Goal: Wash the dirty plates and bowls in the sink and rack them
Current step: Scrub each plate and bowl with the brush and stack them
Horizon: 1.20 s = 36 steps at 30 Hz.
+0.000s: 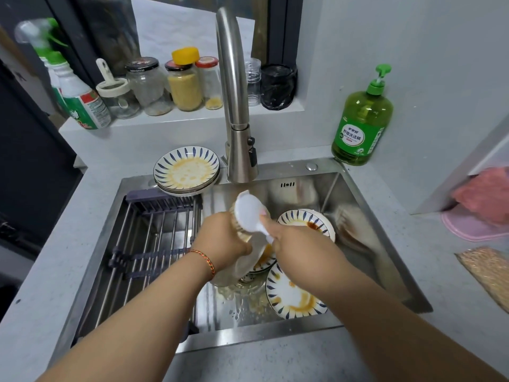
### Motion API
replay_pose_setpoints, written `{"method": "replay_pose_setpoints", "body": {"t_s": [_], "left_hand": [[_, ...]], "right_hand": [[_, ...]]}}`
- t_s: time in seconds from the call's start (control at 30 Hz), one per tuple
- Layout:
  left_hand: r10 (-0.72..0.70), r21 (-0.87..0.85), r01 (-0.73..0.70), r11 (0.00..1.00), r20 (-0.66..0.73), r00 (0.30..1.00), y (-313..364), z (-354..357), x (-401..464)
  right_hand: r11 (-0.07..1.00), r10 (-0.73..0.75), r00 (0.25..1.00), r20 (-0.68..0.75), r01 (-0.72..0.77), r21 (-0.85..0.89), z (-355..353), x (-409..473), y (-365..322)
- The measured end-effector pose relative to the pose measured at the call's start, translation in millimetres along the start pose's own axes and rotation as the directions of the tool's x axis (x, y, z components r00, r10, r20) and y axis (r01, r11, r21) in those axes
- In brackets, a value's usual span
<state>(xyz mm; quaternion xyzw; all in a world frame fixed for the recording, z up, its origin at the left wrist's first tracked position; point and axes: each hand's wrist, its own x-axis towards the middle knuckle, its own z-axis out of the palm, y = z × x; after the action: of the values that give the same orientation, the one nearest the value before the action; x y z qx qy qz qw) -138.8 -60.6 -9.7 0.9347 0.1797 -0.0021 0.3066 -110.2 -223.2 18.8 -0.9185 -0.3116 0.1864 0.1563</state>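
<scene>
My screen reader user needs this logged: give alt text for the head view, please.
Over a steel sink, the right hand holds a white brush against a blurred dish held by the left hand. Sauce-stained blue-patterned plates lie in the basin, more are stacked beside the faucet, and the rack at left holds nothing visible.

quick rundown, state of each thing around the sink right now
left hand: grips a blurred dish over the sink
right hand: grips the white brush
stack of plates at sink corner: dirty, orange residue
plate in sink: stained with sauce
bowl in sink: sauce-stained
drying rack: holds no dishes
faucet: no visible stream
soap bottle: upright, partly full
</scene>
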Motion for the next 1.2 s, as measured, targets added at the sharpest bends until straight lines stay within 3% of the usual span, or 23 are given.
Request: {"method": "replay_pose_setpoints", "body": {"t_s": [0.17, 0.37, 0.5, 0.53, 0.6, 0.7, 0.83, 0.93, 1.03, 1.1, 1.2], "left_hand": [[0.048, -0.078, -0.051, 0.996, -0.038, 0.998, 0.2, -6.4, -9.1], [0.028, -0.204, -0.048, 0.978, -0.1, 0.995, -3.3, -0.1, -6.6], [-0.009, -0.352, -0.046, 0.935, -0.152, 0.988, -8.3, -4.9, -10.6], [-0.036, -0.419, -0.038, 0.907, -0.166, 0.985, -8.9, -6.4, -11.5], [-0.118, -0.564, -0.012, 0.826, -0.194, 0.974, -10.3, -8.9, -12.3], [-0.312, -0.78, 0.041, 0.624, -0.201, 0.929, -15.6, -5.4, -11.2], [-0.45, -0.959, 0.094, 0.267, -0.038, 0.892, -8.9, 18.5, -21.5], [-0.391, -0.971, 0.158, 0.182, 0.076, 0.917, -12.7, 33.6, -32.6], [-0.262, -0.954, 0.244, 0.177, 0.193, 0.945, -27.2, 30.7, -33.7], [-0.182, -0.917, 0.312, 0.25, 0.272, 0.945, -34.4, 23.4, -28.2], [-0.077, -0.81, 0.374, 0.452, 0.383, 0.921, -34.3, 10.7, -16.3]], "right_hand": [[0.971, 0.241, 0.971, -0.004, -0.24, 0.013, -10.2, 16.7, 32.3], [0.989, 0.045, 0.999, -0.009, -0.043, 0.143, -13.4, -2.6, 1.5], [0.934, 0.267, 0.961, 0.07, -0.276, 0.226, -10.2, 22.4, 44.2], [0.871, 0.348, 0.931, 0.105, -0.363, 0.33, -5.8, 23.6, 50.6], [0.606, 0.471, 0.861, 0.192, -0.474, 0.638, 6.5, 21.0, 51.0], [0.231, 0.437, 0.84, 0.321, -0.45, 0.863, 28.2, 16.5, 36.1], [0.053, 0.44, 0.856, 0.272, -0.327, 0.943, 53.2, 22.0, 24.4], [0.128, 0.443, 0.873, 0.205, -0.288, 0.949, 54.7, 21.6, 33.7], [0.42, 0.366, 0.92, 0.14, -0.298, 0.857, 46.5, 19.4, 53.7], [0.613, 0.29, 0.949, 0.124, -0.284, 0.737, 40.1, 20.2, 63.4], [0.781, 0.174, 0.978, 0.113, -0.207, 0.589, 33.5, 24.3, 65.6]]}}
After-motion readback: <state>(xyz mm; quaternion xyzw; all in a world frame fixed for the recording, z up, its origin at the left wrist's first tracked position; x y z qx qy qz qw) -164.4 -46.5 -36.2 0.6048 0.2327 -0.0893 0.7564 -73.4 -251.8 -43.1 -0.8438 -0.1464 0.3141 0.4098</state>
